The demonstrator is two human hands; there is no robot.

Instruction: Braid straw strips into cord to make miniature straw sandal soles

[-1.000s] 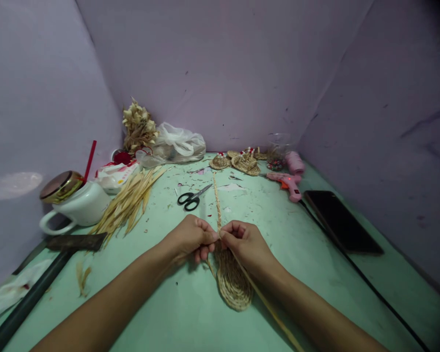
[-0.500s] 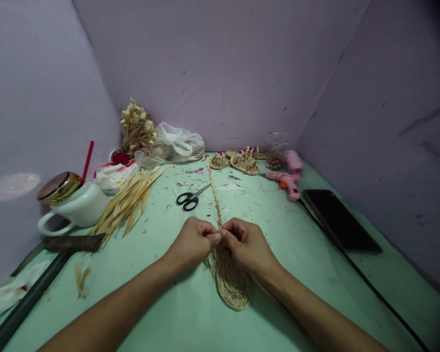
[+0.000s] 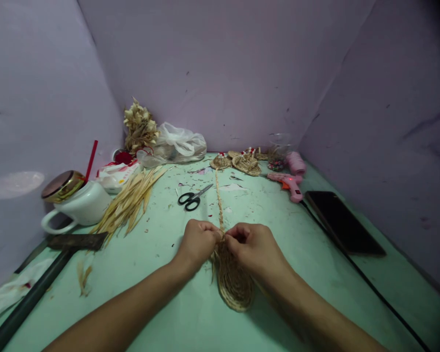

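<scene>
Close together at the middle of the table, my left hand (image 3: 201, 244) and my right hand (image 3: 254, 247) both pinch the near end of a straw braid (image 3: 220, 205). The braid runs away from me toward the back of the table. Under the right hand lies a woven straw sole (image 3: 236, 286), coiled in oval rows, its upper part partly covered by my fingers. A few loose strands hang beside it on the left. Black-handled scissors (image 3: 192, 199) lie with blades partly spread, just beyond my left hand.
At left are a hammer (image 3: 73, 242), a white mug (image 3: 84, 203) and loose straw strips (image 3: 130, 203). Small woven pieces (image 3: 246, 164) with beads sit at the back. On the right lie a pink glue gun (image 3: 288, 182) with its cord and a black phone (image 3: 342, 222).
The far end of the braid has shifted nearer and to the right. Both hands stay pinched close together, with small finger movements. The view has shifted slightly.
</scene>
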